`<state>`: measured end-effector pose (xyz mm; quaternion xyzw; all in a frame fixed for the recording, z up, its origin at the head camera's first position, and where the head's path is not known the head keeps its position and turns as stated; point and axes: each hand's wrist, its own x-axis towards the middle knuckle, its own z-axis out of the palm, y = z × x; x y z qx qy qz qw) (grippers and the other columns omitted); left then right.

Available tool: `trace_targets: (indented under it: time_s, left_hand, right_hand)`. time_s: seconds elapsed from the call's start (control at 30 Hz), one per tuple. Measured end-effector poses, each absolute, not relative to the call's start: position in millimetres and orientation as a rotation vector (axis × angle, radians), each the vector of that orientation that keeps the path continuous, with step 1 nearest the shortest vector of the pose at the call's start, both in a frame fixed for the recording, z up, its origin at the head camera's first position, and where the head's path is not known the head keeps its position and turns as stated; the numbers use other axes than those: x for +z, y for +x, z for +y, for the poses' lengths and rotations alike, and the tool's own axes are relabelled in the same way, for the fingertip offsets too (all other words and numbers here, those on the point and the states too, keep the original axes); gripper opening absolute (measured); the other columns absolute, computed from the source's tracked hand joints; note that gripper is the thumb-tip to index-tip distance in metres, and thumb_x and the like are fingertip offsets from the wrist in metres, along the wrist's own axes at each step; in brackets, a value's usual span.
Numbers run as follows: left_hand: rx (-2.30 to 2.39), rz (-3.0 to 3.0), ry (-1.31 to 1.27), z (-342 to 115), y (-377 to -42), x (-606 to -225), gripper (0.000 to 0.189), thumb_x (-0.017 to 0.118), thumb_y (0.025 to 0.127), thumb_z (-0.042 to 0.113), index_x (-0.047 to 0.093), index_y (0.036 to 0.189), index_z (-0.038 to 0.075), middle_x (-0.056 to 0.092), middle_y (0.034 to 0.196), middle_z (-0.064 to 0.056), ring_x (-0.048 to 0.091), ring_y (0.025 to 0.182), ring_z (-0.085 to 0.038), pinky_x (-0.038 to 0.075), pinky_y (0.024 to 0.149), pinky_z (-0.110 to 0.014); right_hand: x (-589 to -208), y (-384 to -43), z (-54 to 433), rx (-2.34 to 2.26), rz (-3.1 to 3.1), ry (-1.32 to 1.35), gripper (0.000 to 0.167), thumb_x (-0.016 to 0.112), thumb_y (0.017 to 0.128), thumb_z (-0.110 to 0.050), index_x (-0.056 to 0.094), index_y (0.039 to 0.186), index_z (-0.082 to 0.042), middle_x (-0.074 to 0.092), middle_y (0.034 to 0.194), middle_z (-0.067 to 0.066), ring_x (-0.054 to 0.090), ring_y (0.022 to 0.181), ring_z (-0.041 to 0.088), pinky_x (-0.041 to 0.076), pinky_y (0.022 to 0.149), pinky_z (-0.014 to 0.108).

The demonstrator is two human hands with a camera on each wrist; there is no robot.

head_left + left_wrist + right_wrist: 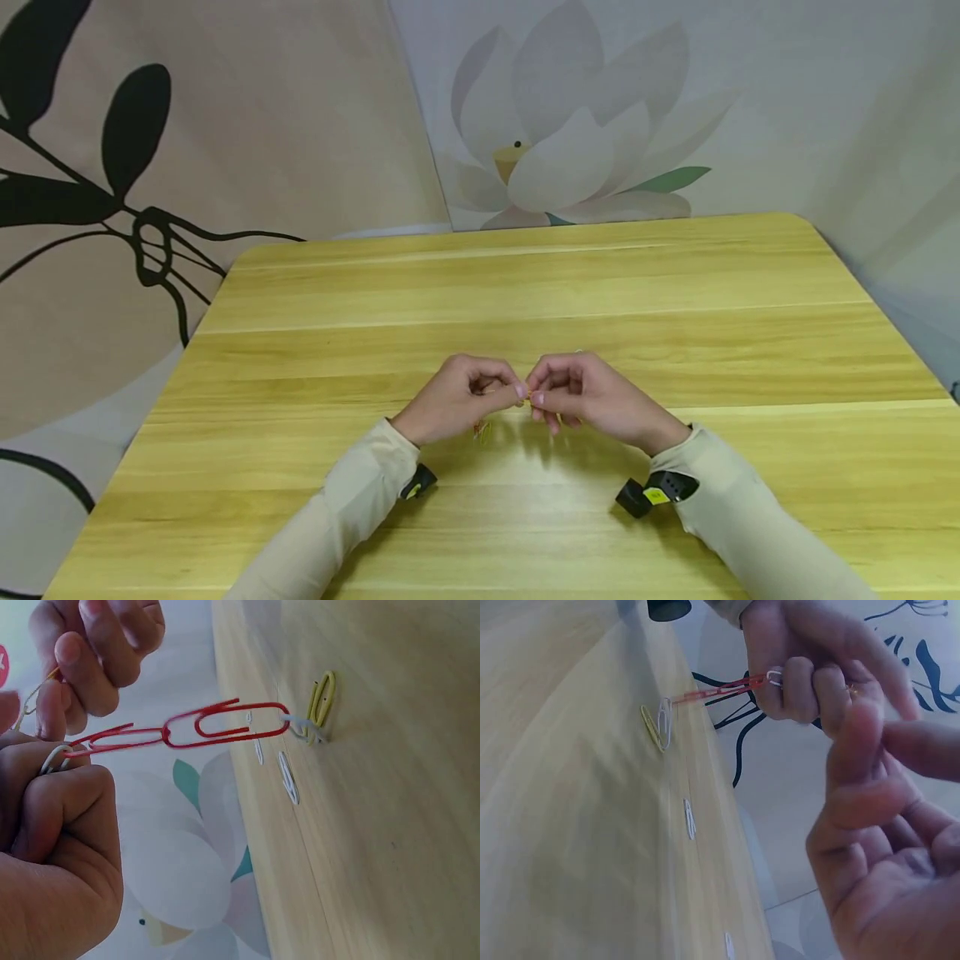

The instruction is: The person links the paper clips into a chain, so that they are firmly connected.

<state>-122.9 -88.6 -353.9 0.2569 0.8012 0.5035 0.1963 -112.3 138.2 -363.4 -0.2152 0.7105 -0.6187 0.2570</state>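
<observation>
My left hand [461, 402] grips the upper part of a paper clip chain, fingers curled over a white paper clip [54, 759]. From there red paper clips [225, 724] hang down, followed by a white paper clip [665, 724] and a yellow paper clip [322, 701] at the low end. Facing it, my right hand [596, 400] pinches another yellow paper clip [31, 701] between thumb and fingertips. Both hands' fingertips meet at this clip above the table, and part of it is hidden by them.
Loose white paper clips [288, 778] lie on the wooden table [570, 283] beyond the hands. A black wrist device [635, 498] sits at the right cuff, another [418, 482] at the left. Behind the table's far edge stands a flower-printed backdrop [570, 158].
</observation>
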Motion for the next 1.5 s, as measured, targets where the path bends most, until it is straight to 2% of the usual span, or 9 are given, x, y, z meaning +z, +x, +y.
trace_targets:
  time_s: [0.13, 0.27, 0.5, 0.67, 0.83, 0.97, 1.2, 1.5]
  left_hand:
    - [1.395, 2.237, 0.73, -88.8, -123.6, -353.2, 0.019, 0.063, 0.097, 0.02, 0.075, 0.098, 0.005, 0.072, 0.091, -0.01, 0.039, 0.048, -0.005, 0.037, 0.049, -0.02]
    - [1.385, 2.254, 0.75, -90.0, -123.8, -353.2, 0.016, 0.062, 0.098, 0.015, 0.076, 0.1, 0.007, 0.074, 0.096, -0.013, 0.037, 0.053, -0.004, 0.034, 0.054, -0.018]
    - [1.405, 2.278, 0.708, -90.0, -123.3, -352.3, 0.018, 0.059, 0.099, 0.012, 0.075, 0.099, 0.005, 0.074, 0.098, -0.014, 0.034, 0.052, -0.004, 0.034, 0.053, -0.018]
    - [1.413, 2.312, 0.679, -90.2, -123.3, -351.3, 0.017, 0.059, 0.097, 0.012, 0.074, 0.097, 0.005, 0.074, 0.097, -0.01, 0.037, 0.054, -0.004, 0.037, 0.055, -0.018]
    - [1.427, 2.298, 0.674, -90.8, -124.6, -352.8, 0.017, 0.059, 0.097, 0.011, 0.074, 0.097, 0.004, 0.073, 0.097, -0.008, 0.036, 0.053, -0.004, 0.037, 0.053, -0.018]
    - [1.428, 2.289, 0.663, -90.8, -124.9, -354.2, 0.017, 0.059, 0.097, 0.011, 0.074, 0.098, 0.004, 0.073, 0.098, -0.008, 0.035, 0.051, -0.004, 0.037, 0.052, -0.018]
    - [1.423, 2.296, 0.659, -90.0, -124.9, -354.7, 0.016, 0.06, 0.097, 0.011, 0.075, 0.096, 0.006, 0.075, 0.099, -0.008, 0.035, 0.05, -0.003, 0.037, 0.053, -0.018]
    - [1.424, 2.295, 0.677, -88.1, -126.0, -357.9, 0.017, 0.06, 0.097, 0.011, 0.075, 0.096, 0.005, 0.074, 0.099, -0.008, 0.03, 0.052, -0.003, 0.035, 0.057, -0.018]
  right_hand:
    - [-360.4, -111.1, 137.2, -1.672, 1.995, -0.555, 0.01, 0.057, 0.1, -0.009, 0.064, 0.103, -0.003, 0.064, 0.09, 0.026, 0.06, 0.063, 0.028, 0.044, 0.051, 0.028]
    - [-358.4, -108.6, 136.6, -1.656, 2.095, -0.516, 0.008, 0.059, 0.099, -0.009, 0.066, 0.102, -0.006, 0.065, 0.088, 0.023, 0.059, 0.064, 0.03, 0.046, 0.052, 0.029]
    - [-354.7, -109.1, 139.2, -1.629, 2.193, -0.553, 0.012, 0.059, 0.098, -0.008, 0.067, 0.108, -0.006, 0.068, 0.09, 0.02, 0.063, 0.067, 0.03, 0.051, 0.056, 0.032]
    - [-352.7, -118.7, 151.2, -1.579, 2.269, -0.473, 0.014, 0.058, 0.1, -0.01, 0.068, 0.109, -0.006, 0.068, 0.093, 0.022, 0.062, 0.07, 0.038, 0.049, 0.055, 0.031]
    - [-352.8, -129.8, 158.9, -1.539, 2.333, -0.427, 0.015, 0.059, 0.099, -0.011, 0.069, 0.107, -0.003, 0.067, 0.091, 0.022, 0.062, 0.071, 0.04, 0.045, 0.053, 0.027]
    - [-359.5, -139.2, 159.2, -1.461, 2.428, -0.463, 0.013, 0.062, 0.097, -0.01, 0.069, 0.103, -0.002, 0.068, 0.088, 0.02, 0.063, 0.067, 0.035, 0.048, 0.054, 0.026]
    - [-373.9, -157.2, 153.3, -1.088, 2.76, -0.627, 0.005, 0.068, 0.09, -0.005, 0.072, 0.089, -0.008, 0.069, 0.077, 0.005, 0.054, 0.063, 0.011, 0.045, 0.059, 0.024]
    - [-380.2, -171.6, 146.9, -0.743, 2.884, -0.642, 0.009, 0.073, 0.084, -0.005, 0.074, 0.082, -0.013, 0.069, 0.072, 0.001, 0.057, 0.064, 0.013, 0.045, 0.06, 0.026]
